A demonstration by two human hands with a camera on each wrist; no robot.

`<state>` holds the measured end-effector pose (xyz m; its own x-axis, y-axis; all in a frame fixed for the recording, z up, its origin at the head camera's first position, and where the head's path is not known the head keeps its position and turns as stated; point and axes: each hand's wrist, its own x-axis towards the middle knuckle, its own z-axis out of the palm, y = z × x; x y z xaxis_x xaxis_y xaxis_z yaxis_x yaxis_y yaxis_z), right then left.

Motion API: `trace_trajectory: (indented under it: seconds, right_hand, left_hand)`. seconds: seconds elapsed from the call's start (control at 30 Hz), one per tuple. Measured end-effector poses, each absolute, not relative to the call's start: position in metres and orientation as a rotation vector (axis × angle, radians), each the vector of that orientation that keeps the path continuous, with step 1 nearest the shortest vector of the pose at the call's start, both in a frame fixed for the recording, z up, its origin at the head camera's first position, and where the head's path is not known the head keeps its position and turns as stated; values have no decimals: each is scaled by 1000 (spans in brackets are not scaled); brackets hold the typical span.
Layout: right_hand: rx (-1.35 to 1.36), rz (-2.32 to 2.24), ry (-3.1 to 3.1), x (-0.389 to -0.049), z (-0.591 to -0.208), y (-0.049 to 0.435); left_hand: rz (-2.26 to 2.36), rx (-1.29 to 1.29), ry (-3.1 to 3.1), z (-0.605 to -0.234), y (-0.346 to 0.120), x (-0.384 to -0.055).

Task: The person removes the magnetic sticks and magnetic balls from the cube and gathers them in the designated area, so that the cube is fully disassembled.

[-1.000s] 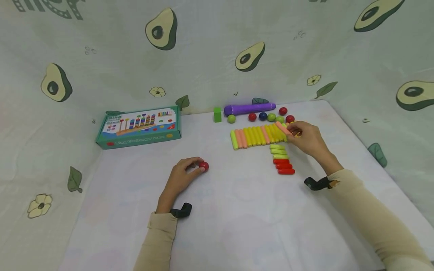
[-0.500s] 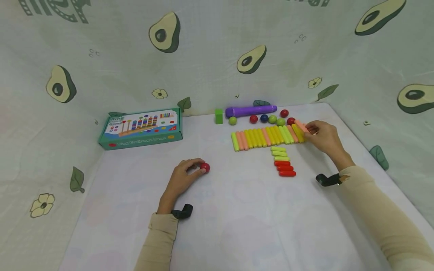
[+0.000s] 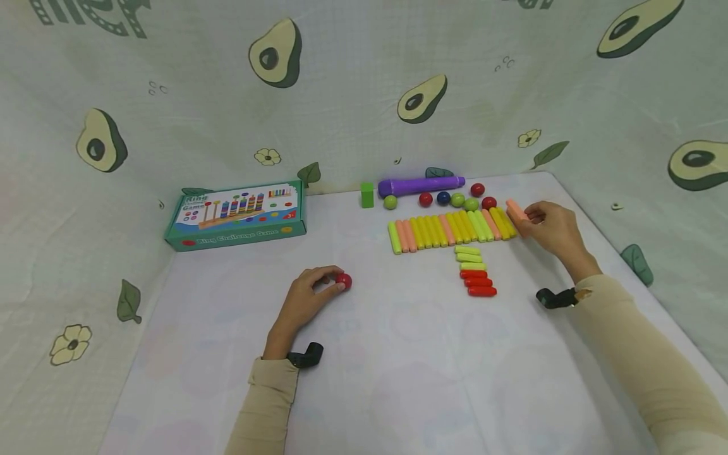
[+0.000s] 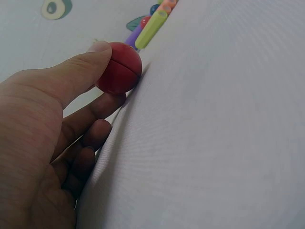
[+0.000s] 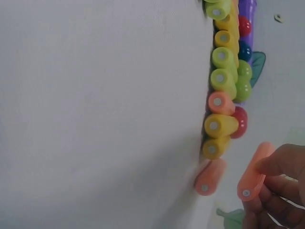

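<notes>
My left hand (image 3: pixel 307 298) pinches a red ball (image 4: pixel 120 69) between thumb and fingers, low at the table; a dark seam runs round the ball. My right hand (image 3: pixel 554 229) holds a peach stick (image 5: pixel 255 172) with a silver disc in its end, at the right end of a long row of sticks. Yellow sticks (image 3: pixel 432 231), lime ones and peach ones lie side by side there. The right wrist view shows another peach stick (image 5: pixel 210 178) on the table beside the last yellow one. Below the row lie short lime sticks (image 3: pixel 467 258) and red sticks (image 3: pixel 479 283).
Behind the row are several red, green and blue balls (image 3: pixel 443 198), a purple tube-shaped thing (image 3: pixel 421 185) and a green block (image 3: pixel 367 196). A Ring Challenge Game box (image 3: pixel 236 216) stands at the back left. An avocado-print cloth (image 3: pixel 341 95) hangs behind the table.
My right hand has moved right with the peach stick, from over the row to its right end, uncovering the lime, peach and yellow sticks there. The left hand keeps its place on the red ball.
</notes>
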<state>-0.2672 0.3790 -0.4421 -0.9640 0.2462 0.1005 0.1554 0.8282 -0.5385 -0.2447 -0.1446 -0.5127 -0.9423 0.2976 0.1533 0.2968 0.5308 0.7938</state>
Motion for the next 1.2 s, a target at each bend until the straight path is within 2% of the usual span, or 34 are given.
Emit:
trace_trajectory:
  seconds: [0.47, 0.9, 1.03, 1.2]
  right_hand:
    - [-292, 761, -2850, -270, -458, 403]
    - [-202, 821, -2924, -277, -463, 402]
    - [-162, 769, -2894, -272, -456, 385]
    - [63, 741, -2789, -255, -437, 320]
  left_hand:
    - [1426, 552, 2758, -515, -145, -246]
    - [1411, 564, 2757, -516, -147, -247]
    - [1492, 559, 2719, -516, -145, -248]
    - [1685, 536, 2657, -509, -135, -243]
